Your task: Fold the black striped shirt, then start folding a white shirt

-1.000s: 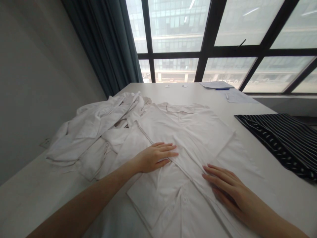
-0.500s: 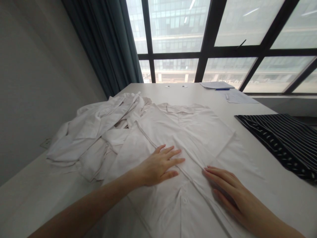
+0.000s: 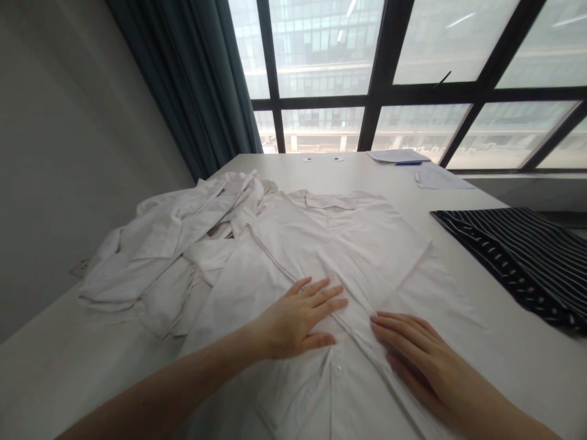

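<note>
A white shirt [image 3: 358, 244] lies spread on the table, its collar end away from me and a button showing low on its front. Flat on the middle of the shirt rests my left hand [image 3: 298, 321], open with the fingers spread. My right hand [image 3: 415, 351] lies to its right along a folded edge of the cloth, fingers stretched out and side by side, touching the shirt; its thumb is partly tucked beneath. Neither hand grips anything that I can see. A long crease runs diagonally between the two hands.
A heap of crumpled white clothes [image 3: 169, 232] touches the shirt's left side. To the right lies a black striped cloth [image 3: 518, 256]. Papers [image 3: 440, 177] and a blue pen [image 3: 408, 163] are at the far end of the white table [image 3: 275, 164], before the window.
My left hand has slid slightly toward me and to the right over the shirt. The right hand has stayed nearly in place. The whole view has shifted a little.
</note>
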Demonstrator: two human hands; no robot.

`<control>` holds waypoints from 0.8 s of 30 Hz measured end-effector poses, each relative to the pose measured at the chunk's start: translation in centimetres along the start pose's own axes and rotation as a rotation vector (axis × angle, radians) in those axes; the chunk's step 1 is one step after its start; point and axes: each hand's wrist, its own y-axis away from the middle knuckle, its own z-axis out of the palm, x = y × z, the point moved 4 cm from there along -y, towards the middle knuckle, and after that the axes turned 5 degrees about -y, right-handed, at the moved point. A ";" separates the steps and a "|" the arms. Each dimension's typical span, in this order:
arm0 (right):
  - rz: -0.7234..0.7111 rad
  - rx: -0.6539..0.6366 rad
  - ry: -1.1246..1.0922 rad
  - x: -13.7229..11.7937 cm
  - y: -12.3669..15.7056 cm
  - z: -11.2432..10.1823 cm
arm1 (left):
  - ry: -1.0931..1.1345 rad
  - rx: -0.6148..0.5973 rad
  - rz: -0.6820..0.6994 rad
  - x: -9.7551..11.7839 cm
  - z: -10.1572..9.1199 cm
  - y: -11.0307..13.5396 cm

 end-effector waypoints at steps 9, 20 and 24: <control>0.028 -0.046 -0.056 0.2 -0.1 -0.2 | -0.043 0.051 -0.116 -0.9 0.7 -0.1; 0.026 -0.023 -0.077 0.4 0.1 0.1 | -0.242 0.125 -0.360 -3.7 0.6 -0.3; 0.049 -0.013 -0.078 0.3 0.2 0.1 | -0.261 0.144 -0.240 -2.2 0.0 -1.0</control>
